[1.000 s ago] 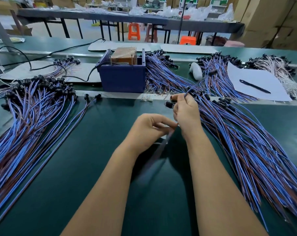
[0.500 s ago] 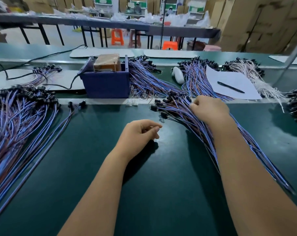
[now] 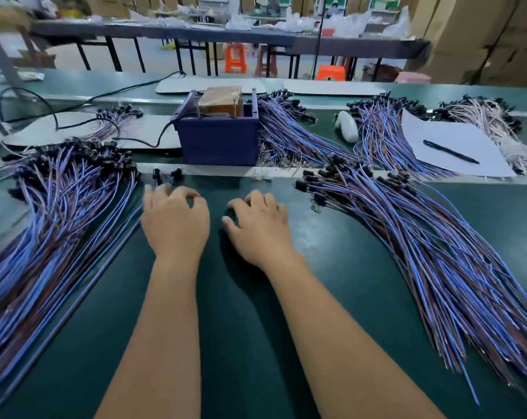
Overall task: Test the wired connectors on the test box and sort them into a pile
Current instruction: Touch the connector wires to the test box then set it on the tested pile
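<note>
No writing can be read. The blue test box [image 3: 218,140] holds a brown block [image 3: 221,101]. Both hands rest on the green mat [image 3: 241,328] with fingers curled loosely, holding nothing: left hand [image 3: 176,222] beside the left wire pile [image 3: 53,213], whose blurred fingertips hide any contact; right hand [image 3: 257,225] apart from the right pile [image 3: 422,243].

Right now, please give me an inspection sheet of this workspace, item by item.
Surface: dark green bench, bare between the arms.
Job's things: blue test box at the back; wired connectors piled left and right.
Clutter: paper sheet with a pen; a white object.
Hands: left hand and right hand rest on the bench, fingers loosely curled, holding nothing.
Cables: black cord runs to the box.
Surroundings: tables, orange stools, cardboard boxes.
</note>
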### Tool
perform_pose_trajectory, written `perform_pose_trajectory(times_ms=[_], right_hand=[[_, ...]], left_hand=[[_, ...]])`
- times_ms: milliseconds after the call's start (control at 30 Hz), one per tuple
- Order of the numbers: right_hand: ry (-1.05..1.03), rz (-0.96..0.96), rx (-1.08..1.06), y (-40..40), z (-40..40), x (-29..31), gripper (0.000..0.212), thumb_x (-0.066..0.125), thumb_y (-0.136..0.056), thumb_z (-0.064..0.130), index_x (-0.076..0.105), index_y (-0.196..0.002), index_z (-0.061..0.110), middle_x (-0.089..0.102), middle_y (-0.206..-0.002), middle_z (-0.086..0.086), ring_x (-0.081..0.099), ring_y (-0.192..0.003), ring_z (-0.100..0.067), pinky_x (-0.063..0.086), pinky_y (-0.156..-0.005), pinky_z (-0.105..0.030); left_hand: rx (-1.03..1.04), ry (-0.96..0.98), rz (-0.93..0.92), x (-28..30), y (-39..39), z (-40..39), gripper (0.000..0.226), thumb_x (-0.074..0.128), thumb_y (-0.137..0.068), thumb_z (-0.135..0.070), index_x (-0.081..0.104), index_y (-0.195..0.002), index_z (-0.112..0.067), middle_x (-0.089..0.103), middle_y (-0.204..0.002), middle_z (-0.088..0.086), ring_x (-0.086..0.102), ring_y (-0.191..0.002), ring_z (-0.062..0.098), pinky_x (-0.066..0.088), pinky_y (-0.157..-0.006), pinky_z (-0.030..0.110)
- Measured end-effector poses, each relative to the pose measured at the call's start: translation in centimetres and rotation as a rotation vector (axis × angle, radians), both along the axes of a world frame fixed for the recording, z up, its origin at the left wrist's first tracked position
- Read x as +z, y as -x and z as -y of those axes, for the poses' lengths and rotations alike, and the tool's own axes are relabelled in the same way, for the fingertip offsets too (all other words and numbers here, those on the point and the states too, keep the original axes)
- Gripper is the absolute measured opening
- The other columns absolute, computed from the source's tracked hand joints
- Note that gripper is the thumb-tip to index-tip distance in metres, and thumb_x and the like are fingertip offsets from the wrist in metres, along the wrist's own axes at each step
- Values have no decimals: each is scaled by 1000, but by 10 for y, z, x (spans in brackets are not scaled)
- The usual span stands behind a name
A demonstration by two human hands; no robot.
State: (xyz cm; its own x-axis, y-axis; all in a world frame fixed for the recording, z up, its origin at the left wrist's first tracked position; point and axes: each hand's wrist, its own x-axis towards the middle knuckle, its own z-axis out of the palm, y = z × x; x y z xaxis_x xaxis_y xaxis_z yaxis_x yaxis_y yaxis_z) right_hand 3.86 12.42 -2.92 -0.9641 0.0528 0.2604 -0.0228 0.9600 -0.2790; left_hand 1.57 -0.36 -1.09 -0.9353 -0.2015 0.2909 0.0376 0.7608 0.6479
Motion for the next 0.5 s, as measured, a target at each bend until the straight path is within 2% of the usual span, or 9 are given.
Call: perform_pose_trajectory(times_ms=[67,100,167,233,400,500], right_hand=[[146,1,7,2,-7,1,32,43,-97,42,59,-120,27,50,-121,0,36,-116,-24,25,-93,-37],[223,-3,3,3,-9,2,29,44,-97,40,62,-116,27,52,-120,2,37,-116,-22,24,-91,-34],[313,-12,-8,4,-12,3,26,46,-96,37,65,-110,28,55,-117,4,38,-114,-20,21,-87,-30],[307,-18,-4,4,-11,3,24,47,-96,37,66,-108,28,55,-116,5,38,-114,-19,20,-86,-29],[292,3,15,4,-11,2,23,47,-96,38,66,-107,29,52,-114,7,36,-115,-18,17,-86,-27],[305,13,15,3,-10,3,23,47,-96,37,66,-107,29,52,-114,7,36,-115,-18,16,-85,-26]], left_hand=[[49,87,186,2,3,10,32,44,-97,-26,63,-122,-23,28,-158,15,8,-150,29,13,-118,47],[55,109,240,2,5,12,34,42,-97,-24,61,-126,-24,27,-158,16,8,-150,30,11,-119,48],[63,141,237,0,7,13,37,43,-96,-18,61,-126,-24,38,-151,16,23,-143,34,16,-116,46],[82,167,201,-1,7,10,36,45,-93,-12,63,-122,-23,46,-140,13,34,-132,35,24,-109,45],[105,157,143,-3,8,7,40,47,-87,-7,57,-123,-23,62,-120,5,43,-120,32,30,-92,41],[163,210,168,-2,8,9,42,49,-88,-14,55,-129,-25,62,-121,5,39,-119,31,29,-87,39]])
